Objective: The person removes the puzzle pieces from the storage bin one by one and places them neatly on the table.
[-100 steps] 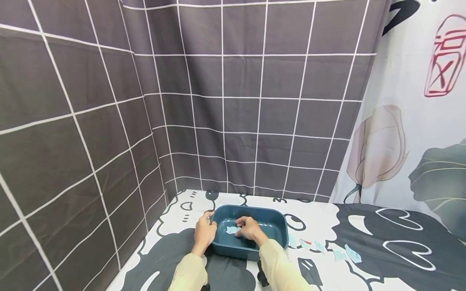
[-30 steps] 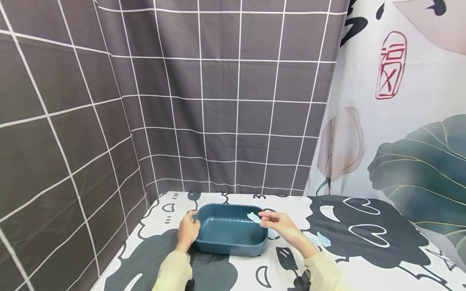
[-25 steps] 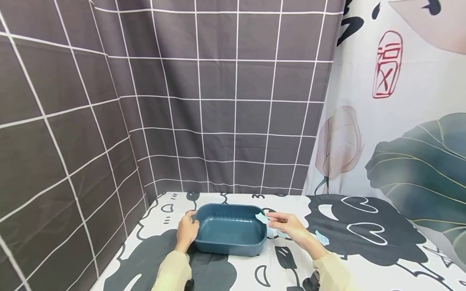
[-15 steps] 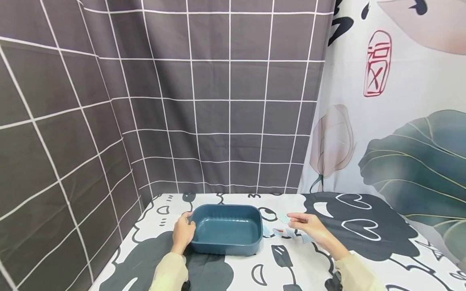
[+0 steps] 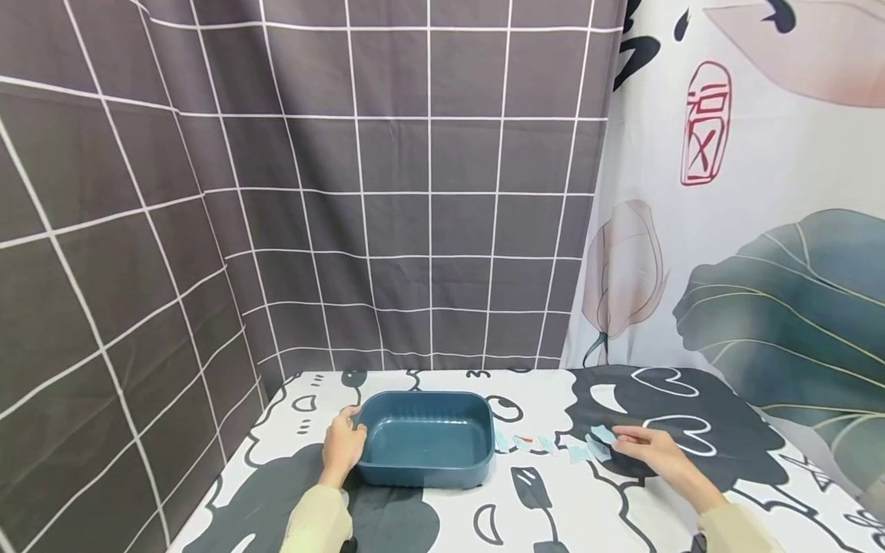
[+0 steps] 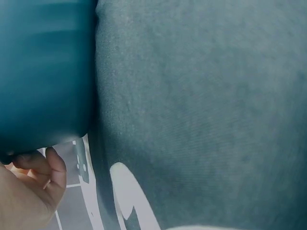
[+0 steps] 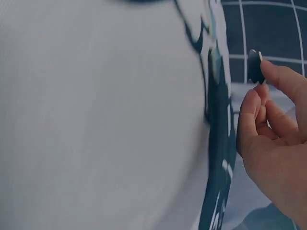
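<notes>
My left hand grips the left end of a dark teal plastic bin, its fingers curled at the rim. In the left wrist view the thumb and fingers meet the bin's lower corner. A small pale blue scrap is pinched between the thumb and fingertips of my right hand, held just above the cloth. The right wrist view shows that scrap edge-on and dark. Several similar pale blue scraps lie in a row from the bin's right side towards the right hand; one scrap bears a red mark.
A black-and-white cartoon-print cloth covers the table. Behind and to the left hang dark grey curtains with a white grid. A white curtain with a plant print hangs at the right.
The right hand has carried the scrap out of the bin, over its right wall and rightwards past the row of scraps. The left hand still holds the bin. The head view has shifted right.
</notes>
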Demonstrator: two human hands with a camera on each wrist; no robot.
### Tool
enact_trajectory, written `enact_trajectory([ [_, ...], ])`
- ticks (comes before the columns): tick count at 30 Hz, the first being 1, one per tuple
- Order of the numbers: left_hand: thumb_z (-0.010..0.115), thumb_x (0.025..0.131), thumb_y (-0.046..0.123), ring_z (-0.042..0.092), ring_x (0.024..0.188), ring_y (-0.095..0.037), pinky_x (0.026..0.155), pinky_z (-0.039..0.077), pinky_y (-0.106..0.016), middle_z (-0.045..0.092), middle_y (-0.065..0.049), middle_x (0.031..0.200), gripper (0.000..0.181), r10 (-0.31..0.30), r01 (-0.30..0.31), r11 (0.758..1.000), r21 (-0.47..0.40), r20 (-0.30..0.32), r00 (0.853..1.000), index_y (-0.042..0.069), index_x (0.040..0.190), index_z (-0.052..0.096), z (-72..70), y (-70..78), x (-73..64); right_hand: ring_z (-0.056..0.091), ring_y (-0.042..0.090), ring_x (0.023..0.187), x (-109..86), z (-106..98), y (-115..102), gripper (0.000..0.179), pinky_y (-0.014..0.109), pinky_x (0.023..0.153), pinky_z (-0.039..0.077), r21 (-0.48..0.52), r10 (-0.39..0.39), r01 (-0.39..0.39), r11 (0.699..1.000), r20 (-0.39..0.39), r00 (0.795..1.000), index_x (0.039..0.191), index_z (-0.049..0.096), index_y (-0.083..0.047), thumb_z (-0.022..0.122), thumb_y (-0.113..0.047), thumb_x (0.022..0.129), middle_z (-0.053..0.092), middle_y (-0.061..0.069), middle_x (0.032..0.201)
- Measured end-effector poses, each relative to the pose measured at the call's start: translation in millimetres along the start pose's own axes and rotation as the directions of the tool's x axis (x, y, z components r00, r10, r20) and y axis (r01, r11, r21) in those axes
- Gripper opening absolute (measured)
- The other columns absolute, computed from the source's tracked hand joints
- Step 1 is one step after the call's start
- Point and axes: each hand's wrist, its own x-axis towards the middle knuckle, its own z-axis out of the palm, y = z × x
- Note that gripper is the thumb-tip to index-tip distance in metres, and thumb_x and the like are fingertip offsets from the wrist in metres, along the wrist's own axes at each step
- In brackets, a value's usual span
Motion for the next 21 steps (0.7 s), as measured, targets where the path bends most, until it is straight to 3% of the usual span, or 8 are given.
enact_trajectory([
  [4, 0.056, 0.086, 0.007, 0.046, 0.066, -0.020, 0.058, 0.033, -0.033, 0.044, -0.004, 0.068, 0.041, 0.010, -0.010, 1.000, 0.001, 0.016, 1.000, 0.000, 0.126, 0.061, -2.8, -1.0, -0.4, 0.061, 0.005, 0.097, -3.6, -5.8, 13.0, 0.056, 0.019, 0.078, 0.047, -0.019, 0.024, -0.024, 1.000, -0.007, 1.000, 0.127, 0.057, 0.010, 0.068, -0.029, 0.089, 0.063, 0.027, 0.124],
  [11, 0.056, 0.085, 0.007, 0.033, 0.057, -0.016, 0.054, 0.027, -0.031, 0.034, 0.002, 0.060, 0.042, 0.009, -0.008, 1.000, -0.009, 0.033, 0.999, 0.000, 0.126, 0.061, -4.5, -4.7, -0.5, 0.057, -0.006, 0.078, -4.0, -6.8, 22.8, 0.051, 0.018, 0.071, 0.049, 0.014, 0.002, -0.002, 1.000, -0.019, 1.000, 0.123, 0.054, 0.017, 0.066, -0.018, 0.088, 0.070, 0.020, 0.107],
  [18, 0.057, 0.085, 0.008, 0.040, 0.060, -0.017, 0.055, 0.028, -0.030, 0.039, 0.001, 0.062, 0.040, 0.057, -0.059, 0.997, 0.057, 0.043, 0.997, 0.002, 0.124, 0.061, -10.5, -3.7, 2.1, 0.048, 0.004, 0.070, 4.2, 4.6, 14.7, 0.046, 0.019, 0.064, 0.041, -0.065, -0.028, 0.023, 0.998, -0.082, 0.996, 0.112, 0.059, 0.018, 0.073, -0.013, 0.081, 0.064, 0.000, 0.079],
  [21, 0.057, 0.088, 0.011, 0.048, 0.064, -0.021, 0.057, 0.034, -0.033, 0.049, -0.006, 0.067, 0.036, 0.075, -0.080, 0.991, 0.111, 0.047, 0.996, 0.004, 0.124, 0.061, -14.2, -1.8, 4.9, 0.049, 0.009, 0.070, 5.3, 8.9, 8.4, 0.044, 0.021, 0.063, 0.041, -0.079, -0.034, 0.026, 0.997, -0.098, 0.995, 0.109, 0.060, 0.019, 0.072, -0.010, 0.078, 0.061, 0.001, 0.076],
])
